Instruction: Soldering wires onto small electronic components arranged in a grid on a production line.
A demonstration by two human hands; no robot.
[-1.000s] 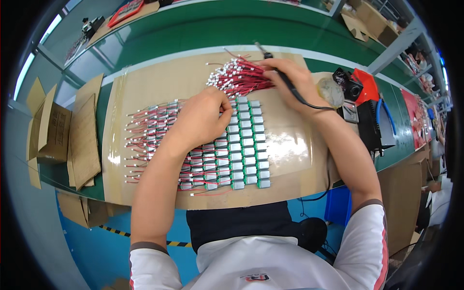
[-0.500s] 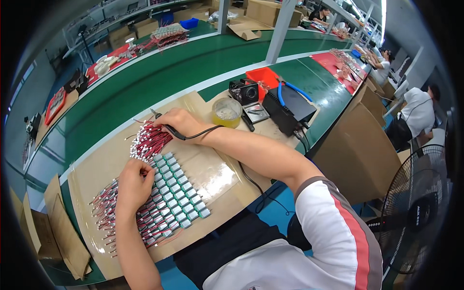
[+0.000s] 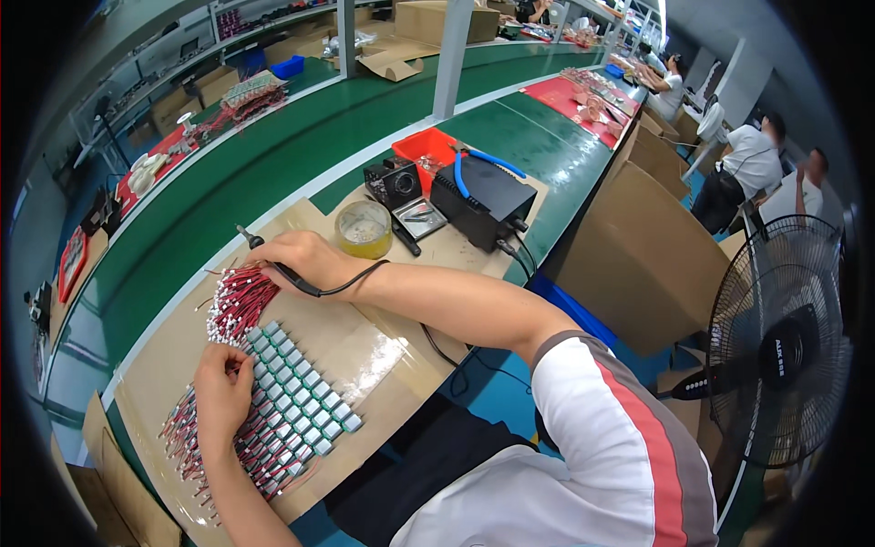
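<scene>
My right hand (image 3: 310, 258) is wrapped round a black-handled soldering iron (image 3: 297, 281), its metal tip pointing up and away to the left. The fingers of that hand are at a bundle of red wires with white connectors (image 3: 239, 303); whether they touch it I cannot tell. Below the bundle lie close rows of small grey blocks with green edges (image 3: 293, 383). Over the left side of these rows is my left hand (image 3: 223, 392), thumb and fingers pinched together; what they hold is hidden. Red and white leads (image 3: 187, 438) spread out beside my left wrist.
Beyond my right forearm stand a round yellowish tub (image 3: 363, 230), a black iron holder (image 3: 395, 182), a red bin (image 3: 425, 148) and a black box (image 3: 481, 196) with blue-handled pliers (image 3: 461, 173) on it. Cardboard boxes (image 3: 629, 255) and a fan (image 3: 775, 342) are at the right.
The view has shifted, so the bench appears further left and lower. My right hand still holds the soldering iron by the wires, and my left hand stays pinched at the rows' upper left.
</scene>
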